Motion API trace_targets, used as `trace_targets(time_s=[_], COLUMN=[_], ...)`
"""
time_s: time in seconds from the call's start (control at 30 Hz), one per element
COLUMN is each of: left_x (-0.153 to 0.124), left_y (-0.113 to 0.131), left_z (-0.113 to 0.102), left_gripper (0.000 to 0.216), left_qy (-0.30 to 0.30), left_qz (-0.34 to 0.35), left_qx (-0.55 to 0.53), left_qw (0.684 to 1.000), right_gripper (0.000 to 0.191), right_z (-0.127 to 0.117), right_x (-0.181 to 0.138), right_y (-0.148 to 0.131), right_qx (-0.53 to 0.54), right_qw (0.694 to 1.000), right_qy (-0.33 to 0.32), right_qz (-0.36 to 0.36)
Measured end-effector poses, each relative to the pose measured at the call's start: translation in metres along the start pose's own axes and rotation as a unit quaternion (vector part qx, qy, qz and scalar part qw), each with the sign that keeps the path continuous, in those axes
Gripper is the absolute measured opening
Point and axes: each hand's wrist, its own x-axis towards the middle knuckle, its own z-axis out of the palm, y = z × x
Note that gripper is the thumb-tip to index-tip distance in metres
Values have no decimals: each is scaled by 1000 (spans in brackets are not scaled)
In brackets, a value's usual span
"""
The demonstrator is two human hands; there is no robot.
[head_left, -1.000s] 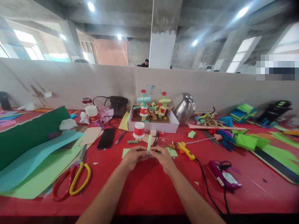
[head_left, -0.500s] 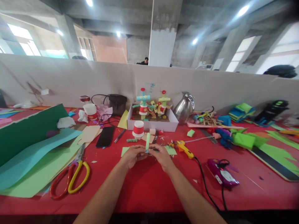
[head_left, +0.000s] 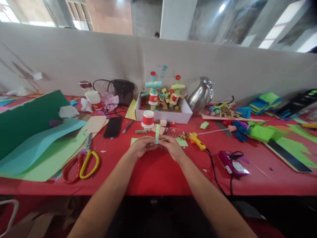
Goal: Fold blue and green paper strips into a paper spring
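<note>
My left hand (head_left: 142, 145) and my right hand (head_left: 171, 146) meet above the red table (head_left: 158, 172), both pinching a narrow light green paper strip (head_left: 157, 133) that stands up between the fingertips. Under the hands lies a light green paper scrap (head_left: 182, 142). A small green coiled paper spring (head_left: 141, 131) and an upturned red and white paper cup (head_left: 148, 119) sit just beyond my left hand. A yellow glue gun (head_left: 196, 141) lies to the right of my right hand, its black cord trailing toward me.
Red and yellow scissors (head_left: 81, 163) lie on large green and teal paper sheets (head_left: 37, 148) at left. A black phone (head_left: 113, 127), a white box with paper figures (head_left: 163, 114), a steel jug (head_left: 200, 97), a purple packet (head_left: 232, 163) and paper scraps crowd the table.
The camera has tilted down, so the table's front edge and my forearms show more. My hands stay together on the green strip, which has barely moved.
</note>
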Motion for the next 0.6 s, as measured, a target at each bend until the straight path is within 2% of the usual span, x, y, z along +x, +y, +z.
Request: trace_targets(time_s=[0.2, 0.43, 0.6], left_x=[3, 2, 3], left_y=[-3, -2, -5], left_z=[-4, -2, -2], left_gripper=[9, 9, 14], left_qy=[-15, 10, 1], left_qz=[10, 4, 22], left_qx=[0, 5, 28], left_qw=[1000, 1000, 999], right_gripper=[22, 17, 19], right_z=[0, -1, 1], right_x=[0, -2, -4], right_y=[0, -8, -11], right_qx=[-27, -119, -129], right_qw=[1000, 989, 990], right_qy=[-8, -3, -1], right_qz=[-14, -92, -64])
